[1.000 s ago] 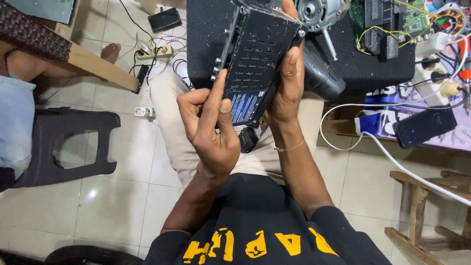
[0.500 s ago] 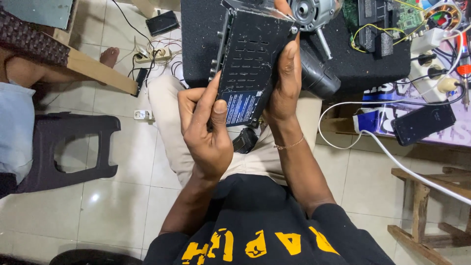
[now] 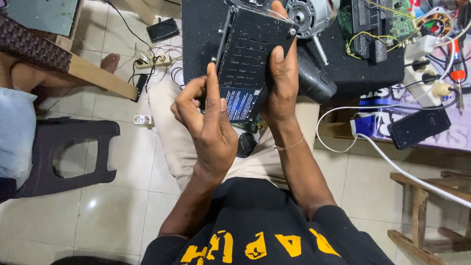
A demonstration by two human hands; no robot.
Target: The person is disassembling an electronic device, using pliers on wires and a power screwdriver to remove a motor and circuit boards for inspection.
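Both hands hold a black metal box (image 3: pixel 250 54) tight, left hand (image 3: pixel 208 127) at seven o'clock, right hand (image 3: pixel 280 83) at three o'clock.

Both hands hold black vented metal box (image 3: pixel 248 59): left hand (image 3: pixel 208 125) at lower edge, right hand (image 3: pixel 280 83) along right side.
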